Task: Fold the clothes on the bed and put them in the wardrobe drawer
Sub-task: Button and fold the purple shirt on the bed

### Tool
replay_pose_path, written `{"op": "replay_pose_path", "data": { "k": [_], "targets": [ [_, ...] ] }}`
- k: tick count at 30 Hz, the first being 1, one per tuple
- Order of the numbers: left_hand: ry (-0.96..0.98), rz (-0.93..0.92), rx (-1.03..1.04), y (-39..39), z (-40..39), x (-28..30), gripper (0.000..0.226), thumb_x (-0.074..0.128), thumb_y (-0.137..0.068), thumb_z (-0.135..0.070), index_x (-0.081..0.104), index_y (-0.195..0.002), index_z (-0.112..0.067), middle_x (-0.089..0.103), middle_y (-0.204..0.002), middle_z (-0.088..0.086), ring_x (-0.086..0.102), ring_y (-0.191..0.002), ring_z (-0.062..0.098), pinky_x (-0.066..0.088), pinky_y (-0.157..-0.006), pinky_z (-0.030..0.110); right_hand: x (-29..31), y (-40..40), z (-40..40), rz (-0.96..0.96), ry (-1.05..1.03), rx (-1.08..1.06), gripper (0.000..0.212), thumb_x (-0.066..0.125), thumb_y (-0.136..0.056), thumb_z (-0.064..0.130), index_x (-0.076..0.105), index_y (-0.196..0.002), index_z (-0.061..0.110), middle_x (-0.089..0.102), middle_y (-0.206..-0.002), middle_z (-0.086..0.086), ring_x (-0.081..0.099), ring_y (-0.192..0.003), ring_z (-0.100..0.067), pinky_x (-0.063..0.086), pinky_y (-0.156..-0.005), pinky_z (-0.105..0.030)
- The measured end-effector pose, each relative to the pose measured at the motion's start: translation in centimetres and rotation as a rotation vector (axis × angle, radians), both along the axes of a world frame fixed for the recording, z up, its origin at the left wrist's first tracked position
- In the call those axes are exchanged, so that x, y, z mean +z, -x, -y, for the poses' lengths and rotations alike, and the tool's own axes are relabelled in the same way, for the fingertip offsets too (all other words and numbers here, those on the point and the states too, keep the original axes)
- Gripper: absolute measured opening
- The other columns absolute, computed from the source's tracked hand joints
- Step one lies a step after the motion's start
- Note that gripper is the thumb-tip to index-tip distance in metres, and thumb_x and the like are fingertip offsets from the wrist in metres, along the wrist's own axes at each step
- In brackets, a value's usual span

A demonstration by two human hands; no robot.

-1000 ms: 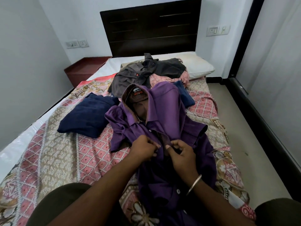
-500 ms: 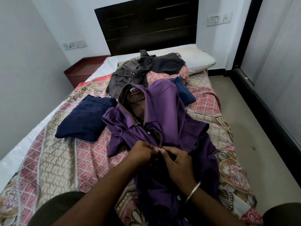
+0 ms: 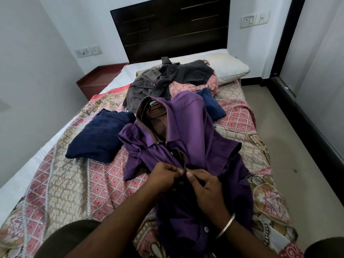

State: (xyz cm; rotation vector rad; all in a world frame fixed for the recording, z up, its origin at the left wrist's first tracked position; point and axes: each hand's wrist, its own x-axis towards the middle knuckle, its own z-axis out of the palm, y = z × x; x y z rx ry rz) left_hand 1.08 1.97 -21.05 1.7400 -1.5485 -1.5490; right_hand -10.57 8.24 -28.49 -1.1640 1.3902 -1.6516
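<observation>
White walls (image 3: 28, 62) and a dark wooden headboard (image 3: 171, 27) are seen behind the bed (image 3: 55, 183), which is covered with a patterned pink and beige bedspread. A purple shirt (image 3: 193, 127) is spread along the middle of the bed, with its collar and label turned toward the headboard. Its front edges are pinched by both hands at the placket, near a button. The left hand (image 3: 163, 178) is curled, and the cloth is held between its thumb and fingers (image 3: 172, 167). The right hand (image 3: 206, 185) is placed just beside it, thumb tips nearly touching, and its fingers are also bent narrowly around the fabric. A metal bangle (image 3: 226, 227) is worn on the right wrist. A folded navy garment (image 3: 100, 138) lies on the bedspread to the left of the shirt, apart from it. Behind the shirt, a grey garment (image 3: 163, 82) is heaped over a pink patterned cloth (image 3: 186, 86), and a blue garment (image 3: 210, 103) is partly hidden by the purple shoulder. A white pillow (image 3: 227, 67) rests against the headboard. A reddish bedside cabinet (image 3: 98, 79) stands at the left.
</observation>
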Motion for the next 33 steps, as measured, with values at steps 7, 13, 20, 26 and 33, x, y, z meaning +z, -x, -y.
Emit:
{"op": "replay_pose_path", "data": {
  "k": [7,13,20,26,33],
  "targets": [
    [-0.052,-0.117,0.042,0.4,-0.3,0.4,0.024,0.067,-0.093,-0.023,0.070,-0.096,0.000,0.069,-0.077,0.005,0.064,-0.066,0.006,0.048,-0.054,0.014,-0.4,0.3,0.1,-0.044,-0.028,0.020,0.019,0.067,-0.090,0.006,0.078,-0.100,0.018,0.070,-0.093,0.008,0.067,-0.089,-0.005,0.050,-0.080,-0.018],
    [-0.009,-0.133,0.125,0.5,-0.1,0.2,0.016,0.070,-0.089,-0.007,0.068,-0.100,0.004,0.066,-0.073,0.007,0.063,-0.056,0.005,0.050,-0.049,0.015,0.2,0.5,-0.1,0.073,-0.013,0.074,0.024,0.065,-0.091,0.005,0.075,-0.105,0.022,0.070,-0.103,0.006,0.067,-0.098,-0.007,0.048,-0.085,-0.014],
    [-0.046,-0.101,0.094,0.8,-0.1,-0.3,0.009,0.061,-0.095,-0.008,0.065,-0.087,-0.009,0.063,-0.085,0.008,0.061,-0.075,0.013,0.053,-0.052,0.022,0.4,0.4,0.0,0.098,-0.048,-0.012,0.018,0.072,-0.086,0.005,0.077,-0.096,0.019,0.076,-0.093,0.009,0.071,-0.091,-0.007,0.055,-0.084,-0.022],
    [-0.049,-0.100,0.083,1.1,-0.2,-0.4,0.008,0.057,-0.098,-0.008,0.064,-0.094,-0.008,0.063,-0.090,0.011,0.061,-0.081,0.017,0.053,-0.054,0.023,0.5,0.2,-0.2,0.103,-0.045,-0.012,0.023,0.073,-0.084,0.004,0.076,-0.091,0.026,0.076,-0.088,0.011,0.072,-0.087,-0.006,0.054,-0.078,-0.018],
    [-0.015,-0.122,0.087,0.9,-0.5,-0.2,0.009,0.064,-0.095,-0.013,0.067,-0.087,-0.008,0.064,-0.084,0.008,0.062,-0.079,0.015,0.055,-0.057,0.026,0.5,0.3,-0.3,0.104,-0.058,0.009,0.018,0.073,-0.085,0.007,0.077,-0.098,0.020,0.077,-0.091,0.008,0.072,-0.091,-0.008,0.056,-0.083,-0.025]
  ]
}}
